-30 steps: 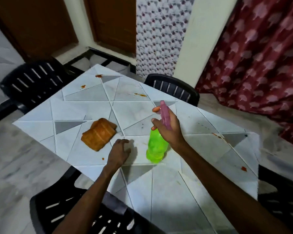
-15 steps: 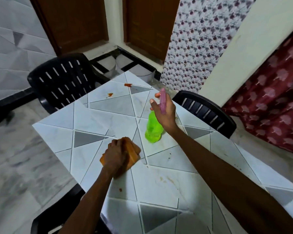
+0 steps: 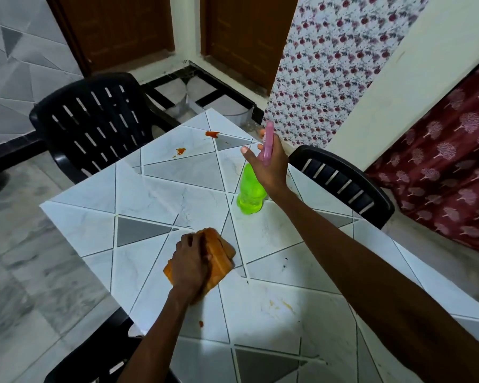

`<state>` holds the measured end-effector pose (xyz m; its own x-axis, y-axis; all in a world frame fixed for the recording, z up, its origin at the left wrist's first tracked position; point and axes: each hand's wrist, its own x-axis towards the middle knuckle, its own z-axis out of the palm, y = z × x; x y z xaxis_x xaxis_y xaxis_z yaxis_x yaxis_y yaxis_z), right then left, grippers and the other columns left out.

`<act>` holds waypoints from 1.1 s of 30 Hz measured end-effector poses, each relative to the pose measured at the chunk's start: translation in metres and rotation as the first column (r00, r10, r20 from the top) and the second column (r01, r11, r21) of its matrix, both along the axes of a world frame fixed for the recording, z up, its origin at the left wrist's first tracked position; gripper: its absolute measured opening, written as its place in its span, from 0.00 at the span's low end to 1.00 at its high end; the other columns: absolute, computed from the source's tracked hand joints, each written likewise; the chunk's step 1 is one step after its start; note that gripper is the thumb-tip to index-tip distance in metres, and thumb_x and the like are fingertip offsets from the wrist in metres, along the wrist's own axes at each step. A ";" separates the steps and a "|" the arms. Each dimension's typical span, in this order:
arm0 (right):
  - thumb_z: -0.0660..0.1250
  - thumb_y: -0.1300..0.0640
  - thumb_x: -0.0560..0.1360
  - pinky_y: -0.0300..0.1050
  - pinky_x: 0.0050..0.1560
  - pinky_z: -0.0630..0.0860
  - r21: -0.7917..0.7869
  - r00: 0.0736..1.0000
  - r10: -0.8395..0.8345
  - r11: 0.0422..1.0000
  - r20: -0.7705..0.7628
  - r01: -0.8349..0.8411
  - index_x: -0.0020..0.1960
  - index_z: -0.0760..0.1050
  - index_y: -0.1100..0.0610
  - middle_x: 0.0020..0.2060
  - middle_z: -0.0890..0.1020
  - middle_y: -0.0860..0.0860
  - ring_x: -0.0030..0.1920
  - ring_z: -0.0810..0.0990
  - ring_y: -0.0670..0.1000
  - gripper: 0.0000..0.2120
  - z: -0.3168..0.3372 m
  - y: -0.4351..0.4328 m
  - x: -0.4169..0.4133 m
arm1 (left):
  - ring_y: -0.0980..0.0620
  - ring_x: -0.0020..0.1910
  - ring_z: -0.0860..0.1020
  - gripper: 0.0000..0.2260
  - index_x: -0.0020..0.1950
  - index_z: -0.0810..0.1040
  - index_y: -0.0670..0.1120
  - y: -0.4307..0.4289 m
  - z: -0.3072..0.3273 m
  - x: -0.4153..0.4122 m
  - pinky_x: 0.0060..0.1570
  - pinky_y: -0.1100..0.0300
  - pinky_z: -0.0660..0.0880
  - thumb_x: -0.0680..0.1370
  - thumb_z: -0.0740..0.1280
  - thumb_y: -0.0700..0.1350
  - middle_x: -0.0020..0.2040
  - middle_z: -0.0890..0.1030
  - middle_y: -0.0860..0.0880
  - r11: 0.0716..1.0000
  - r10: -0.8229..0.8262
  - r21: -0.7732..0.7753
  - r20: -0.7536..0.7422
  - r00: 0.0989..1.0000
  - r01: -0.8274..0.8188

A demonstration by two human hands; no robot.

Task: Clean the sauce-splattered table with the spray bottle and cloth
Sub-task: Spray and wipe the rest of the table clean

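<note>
1. The left hand (image 3: pixel 190 261) grips the orange cloth (image 3: pixel 219 255) and presses it on the surface (image 3: pixel 80 225), near centre.
2. The right hand (image 3: pixel 268 167) is curled round the spray bottle (image 3: pixel 250 194) at its head, farther right.
3. The sauce spots (image 3: pixel 212 134) at the far corner are unwiped, so most of the cleaning is judged outstanding.

Cloth (image 3: pixel 213 258) on table (image 3: pixel 155 189), spray bottle (image 3: pixel 250 189) behind.

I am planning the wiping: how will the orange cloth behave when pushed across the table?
Probably soft and floppy: the orange cloth lies folded in thick layers under the left hand. It should slide easily, since the table looks smooth and glossy. Its folds may open unless pressed down.
</note>
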<state>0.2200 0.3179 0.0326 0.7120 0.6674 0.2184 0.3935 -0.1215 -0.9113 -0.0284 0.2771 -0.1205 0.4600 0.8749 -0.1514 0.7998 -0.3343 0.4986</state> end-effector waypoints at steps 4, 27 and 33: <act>0.79 0.48 0.68 0.41 0.52 0.73 -0.091 0.998 0.001 0.996 0.056 0.004 0.71 0.70 0.59 0.51 0.79 0.50 0.50 0.78 0.50 0.37 -0.002 -0.013 0.005 | 0.40 0.57 0.75 0.27 0.69 0.69 0.44 -0.005 0.003 0.003 0.52 0.44 0.76 0.73 0.73 0.50 0.63 0.75 0.40 0.998 0.059 0.034 -0.032 0.998 -0.058; 0.73 0.60 0.76 0.43 0.47 0.82 -0.290 0.851 -0.045 0.948 -0.523 -0.128 0.51 0.83 0.50 0.45 0.87 0.50 0.46 0.85 0.50 0.06 -0.065 -0.346 -0.103 | 0.45 0.48 0.84 0.21 0.61 0.79 0.40 -0.134 0.075 0.040 0.48 0.53 0.81 0.73 0.74 0.51 0.50 0.85 0.43 0.575 0.226 -0.813 0.266 0.937 0.092; 0.82 0.49 0.62 0.39 0.55 0.80 -0.361 0.914 0.023 0.914 -0.406 -0.184 0.62 0.77 0.43 0.59 0.80 0.45 0.57 0.80 0.43 0.30 -0.056 -0.460 -0.100 | 0.42 0.47 0.84 0.20 0.60 0.77 0.36 -0.248 0.079 0.094 0.48 0.48 0.82 0.74 0.74 0.48 0.50 0.85 0.39 0.355 0.205 -0.924 0.228 0.952 0.145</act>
<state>0.1195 -0.1425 -0.0234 0.6071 0.7150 -0.3467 0.0513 -0.4706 -0.8808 0.0656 0.0289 -0.0419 0.6054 0.2668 -0.7499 0.5781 0.5002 0.6447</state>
